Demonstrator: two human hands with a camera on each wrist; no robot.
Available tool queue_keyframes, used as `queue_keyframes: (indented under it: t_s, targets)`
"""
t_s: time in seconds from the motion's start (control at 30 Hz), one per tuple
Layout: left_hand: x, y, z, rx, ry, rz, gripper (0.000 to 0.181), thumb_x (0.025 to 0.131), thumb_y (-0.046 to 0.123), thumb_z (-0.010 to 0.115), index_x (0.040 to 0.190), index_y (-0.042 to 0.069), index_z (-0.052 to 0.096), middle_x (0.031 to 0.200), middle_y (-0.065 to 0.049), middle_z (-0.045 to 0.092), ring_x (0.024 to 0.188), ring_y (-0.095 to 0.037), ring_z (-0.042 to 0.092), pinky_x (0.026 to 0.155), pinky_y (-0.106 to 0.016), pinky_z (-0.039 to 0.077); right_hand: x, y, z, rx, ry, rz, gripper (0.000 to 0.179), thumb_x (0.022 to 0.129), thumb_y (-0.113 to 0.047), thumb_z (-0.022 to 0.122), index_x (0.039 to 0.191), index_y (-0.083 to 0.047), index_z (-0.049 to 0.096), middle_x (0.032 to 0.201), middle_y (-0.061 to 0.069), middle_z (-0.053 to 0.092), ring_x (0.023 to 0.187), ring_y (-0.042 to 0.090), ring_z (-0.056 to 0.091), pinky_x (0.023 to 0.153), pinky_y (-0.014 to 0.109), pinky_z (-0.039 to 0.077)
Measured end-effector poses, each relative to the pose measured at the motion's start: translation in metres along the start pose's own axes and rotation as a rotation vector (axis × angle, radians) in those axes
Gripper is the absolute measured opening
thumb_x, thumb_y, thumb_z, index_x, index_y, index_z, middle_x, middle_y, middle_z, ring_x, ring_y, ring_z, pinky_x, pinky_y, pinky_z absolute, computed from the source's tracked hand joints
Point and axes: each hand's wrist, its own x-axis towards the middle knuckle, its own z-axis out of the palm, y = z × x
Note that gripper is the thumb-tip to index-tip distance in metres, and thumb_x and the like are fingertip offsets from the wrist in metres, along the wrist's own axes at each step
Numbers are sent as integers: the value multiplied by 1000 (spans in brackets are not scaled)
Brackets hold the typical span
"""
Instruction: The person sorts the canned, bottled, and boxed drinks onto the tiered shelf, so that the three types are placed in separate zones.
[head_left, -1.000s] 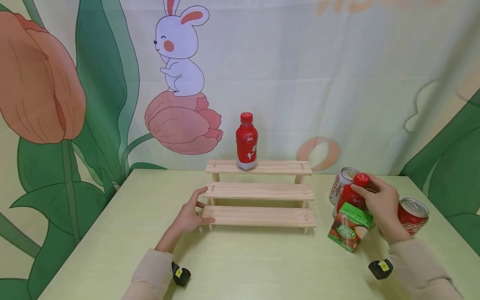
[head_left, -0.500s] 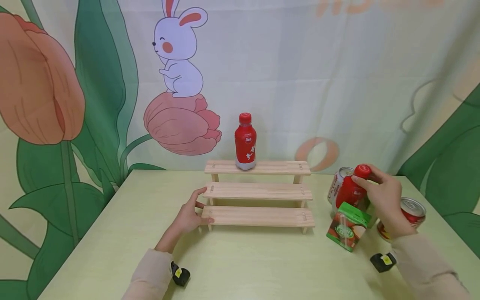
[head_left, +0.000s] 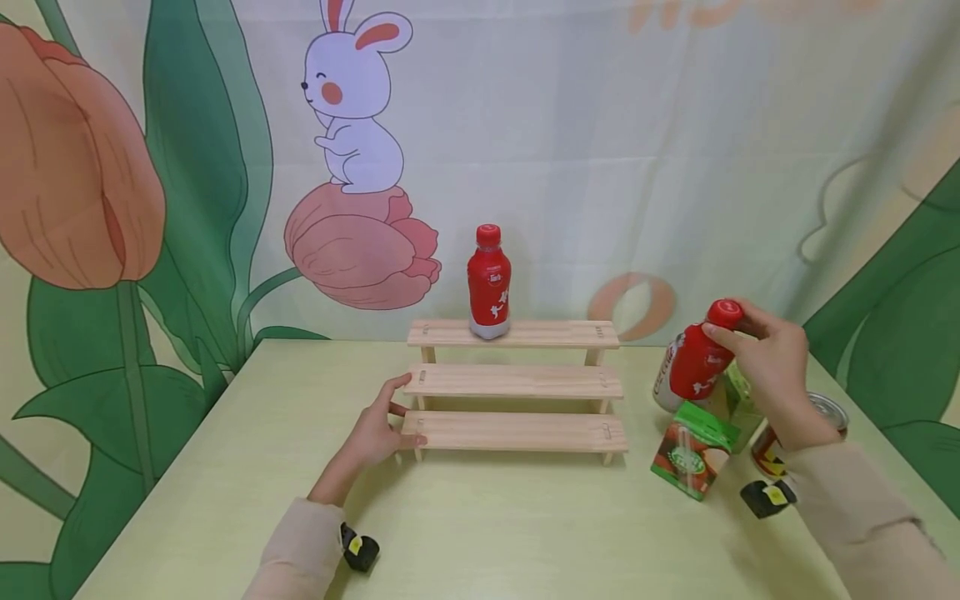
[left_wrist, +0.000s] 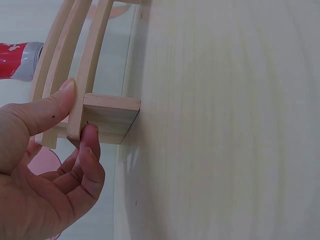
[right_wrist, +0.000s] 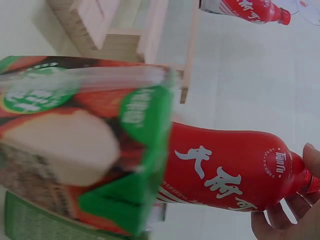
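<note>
On the right side of the table (head_left: 525,525), a red bottle (head_left: 699,371) is gripped by the right hand (head_left: 772,358), whose thumb and fingers are closed round it just below the cap. The red bottle is tilted, its cap to the right and its base to the left; whether it is lifted clear of the table cannot be told. A white can (head_left: 663,387) is partly hidden behind it. Just in front, a fruit carton (head_left: 693,454) with a green top is seen, and beside that a green carton (head_left: 741,408) is mostly covered. A silver-topped can (head_left: 832,410) is partly screened by the right forearm.

Near the middle of the table, a three-tiered wooden rack (head_left: 517,381) is held at its left end by the left hand (head_left: 372,431), the thumb laid on a board and the fingers curled at the edge. On the top tier, left of its middle, a second bottle (head_left: 489,287) is stood upright. Behind everything, a curtain (head_left: 525,125) is hung, printed with tulips and a rabbit.
</note>
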Motion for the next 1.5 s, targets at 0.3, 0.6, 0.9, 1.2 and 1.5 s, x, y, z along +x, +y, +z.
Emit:
queue_keyframes:
  t_s: [0.3,0.6,0.9,1.2,1.5]
  targets:
    - [1,-1,1,3,-1,0,92,68,2,79,141,20,26,105,-20,55,66,-21,52,60,-29,42,3,-19,-1,5,9,-37,61,86,-42,58,139,-17,39,125,9,51,110,19,40,81,33,41]
    - [0,0,1,0,3,-3,92,67,1,79,141,20,27,105,-20,55,66,-21,52,59,-30,42,5,-39,9,38,-10,-57,61,85,-41,60,137,-16,43,125,9,52,108,18,43,86,37,38]
    - [0,-1,0,-3,-4,-7,92,68,1,78,141,20,26,107,-20,54,66,-20,52,59,-29,41,7,-57,21,57,-33,-98,58,86,-35,61,137,-16,42,125,11,53,110,20,45,88,37,41]
    - [-1,0,-1,1,-3,-15,91,68,1,78,141,20,26,107,-21,55,67,-21,52,60,-30,41,10,-73,37,80,-51,-114,56,86,-30,62,136,-14,44,124,12,53,107,22,47,86,36,43]
    - [-2,1,-1,1,-1,3,91,68,1,78,141,18,26,105,-22,55,70,-23,53,61,-31,42,11,-89,54,131,-70,-139,52,86,-23,63,134,-11,47,122,12,54,106,22,47,87,37,43]
